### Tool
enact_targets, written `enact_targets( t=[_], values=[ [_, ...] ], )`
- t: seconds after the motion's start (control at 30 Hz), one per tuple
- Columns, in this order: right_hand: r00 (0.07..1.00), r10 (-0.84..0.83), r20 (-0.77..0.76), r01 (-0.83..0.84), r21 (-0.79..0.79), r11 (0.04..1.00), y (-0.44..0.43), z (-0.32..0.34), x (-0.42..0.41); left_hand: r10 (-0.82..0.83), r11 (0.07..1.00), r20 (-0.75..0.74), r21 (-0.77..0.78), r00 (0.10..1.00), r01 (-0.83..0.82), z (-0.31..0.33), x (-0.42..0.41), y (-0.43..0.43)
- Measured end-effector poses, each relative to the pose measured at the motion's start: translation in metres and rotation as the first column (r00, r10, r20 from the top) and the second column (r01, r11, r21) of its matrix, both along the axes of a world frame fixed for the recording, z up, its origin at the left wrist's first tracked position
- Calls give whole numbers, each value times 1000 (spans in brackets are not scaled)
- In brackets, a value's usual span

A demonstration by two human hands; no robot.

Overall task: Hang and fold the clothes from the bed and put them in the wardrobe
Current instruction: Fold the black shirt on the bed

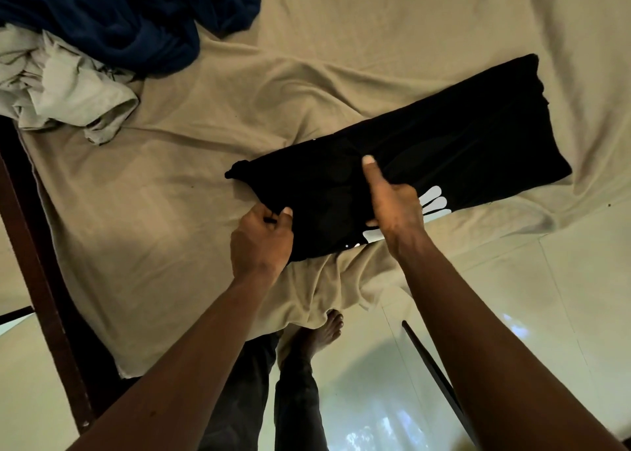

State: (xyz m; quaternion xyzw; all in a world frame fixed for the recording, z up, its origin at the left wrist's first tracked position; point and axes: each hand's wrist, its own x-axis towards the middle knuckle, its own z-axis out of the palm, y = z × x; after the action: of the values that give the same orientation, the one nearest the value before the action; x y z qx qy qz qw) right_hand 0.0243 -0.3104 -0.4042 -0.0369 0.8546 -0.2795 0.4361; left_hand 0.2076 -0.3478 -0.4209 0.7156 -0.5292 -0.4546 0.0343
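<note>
On the bed [164, 191] the garment [461, 133] is laid in a long folded strip, judged light and limp, and its near edge is pinched by the left hand [261, 242] and gripped, thumb on top, by the right hand [396, 208].

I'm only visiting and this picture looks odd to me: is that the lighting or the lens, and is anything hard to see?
Head view: the wide lens seems to tilt and bend straight lines such as the bed frame; dim, warm light leaves the black garment nearly featureless apart from its white print; the glossy floor throws back bright glare; nothing looks badly blurred.
</note>
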Motion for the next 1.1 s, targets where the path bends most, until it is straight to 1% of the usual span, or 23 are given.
enact_targets(
  t=[0.07, 0.1, 0.17, 0.2, 0.23, 0.27, 0.3, 0.37, 0.4, 0.43, 0.5, 0.57, 0.63, 0.67, 0.7, 0.73, 0.77, 0.83, 0.9, 0.97, 1.0, 1.07, 1.1],
  values=[
    [980, 163, -111, -160, 36, 986, -2, -4, 0, 62, 998, -28, 23, 998, -62, 2, 1, -1],
    [974, 182, -135, -181, 22, 983, -4, -7, 0, 138, 990, -84, 54, 987, -133, -1, 3, -2],
    [996, 66, -60, -68, -38, 997, -6, -11, -4, 309, 947, -195, 152, 931, -283, -4, 7, -6],
    [999, 32, -30, -33, -37, 999, -5, -12, -6, 353, 930, -213, 186, 911, -317, -2, 7, -8],
    [998, 55, -42, -56, -16, 998, -3, -11, -8, 352, 930, -203, 185, 914, -317, -1, 9, -9],
    [988, 119, -96, -119, 11, 993, -1, -11, -9, 313, 946, -175, 140, 934, -291, -1, 10, -9],
    [968, 189, -167, -184, 44, 982, 1, -11, -8, 245, 969, -127, 49, 961, -241, 2, 10, -8],
    [902, 281, -329, -259, 108, 960, 5, -9, -4, 68, 971, 6, -229, 998, -65, 8, 10, -2],
    [858, 310, -409, -287, 119, 951, 6, -7, -2, -25, 926, 70, -374, 997, 49, 10, 10, 1],
    [811, 352, -467, -330, 131, 935, 7, -6, -2, -108, 868, 127, -471, 986, 155, 13, 8, 2],
    [746, 442, -497, -416, 171, 893, 8, -7, -3, -284, 767, 119, -567, 952, 300, 14, 3, 3],
    [762, 455, -461, -425, 174, 888, 8, -11, -7, -477, 680, 152, -560, 865, 474, 12, -3, 0],
    [844, 356, -400, -336, 122, 934, 9, -12, -12, -618, 624, 313, -362, 721, 692, 11, -12, -6],
    [879, 283, -383, -271, 86, 959, 8, -11, -13, -648, 620, 388, -232, 655, 750, 11, -16, -9],
    [903, 199, -382, -199, 42, 979, 8, -10, -16, -653, 629, 429, -153, 625, 762, 13, -22, -14],
    [914, 117, -388, -128, -4, 992, 7, -9, -19, -648, 634, 445, -134, 618, 761, 16, -27, -19],
    [914, 36, -404, -63, -52, 997, 7, -8, -27, -650, 623, 432, -170, 626, 764, 19, -37, -21],
    [881, -80, -467, 19, -133, 991, 9, -9, -51, -672, 568, 341, -333, 658, 753, 25, -55, -23],
    [788, -109, -606, 20, -152, 988, 14, -11, -91, -724, 498, 244, -463, 645, 734, 24, -81, -24],
    [696, -42, -717, -5, -62, 998, 22, -15, -140, -798, 386, 228, -517, 557, 764, 11, -110, -27],
    [683, 19, -730, -9, 17, 1000, 25, -15, -163, -831, 314, 254, -522, 496, 793, 2, -121, -29],
    [709, 145, -690, -15, 191, 982, 29, -15, -210, -869, 193, 309, -508, 387, 839, -20, -146, -36],
    [725, 203, -658, -36, 257, 966, 31, -16, -230, -874, 157, 329, -503, 356, 850, -31, -155, -39]
  ],
)
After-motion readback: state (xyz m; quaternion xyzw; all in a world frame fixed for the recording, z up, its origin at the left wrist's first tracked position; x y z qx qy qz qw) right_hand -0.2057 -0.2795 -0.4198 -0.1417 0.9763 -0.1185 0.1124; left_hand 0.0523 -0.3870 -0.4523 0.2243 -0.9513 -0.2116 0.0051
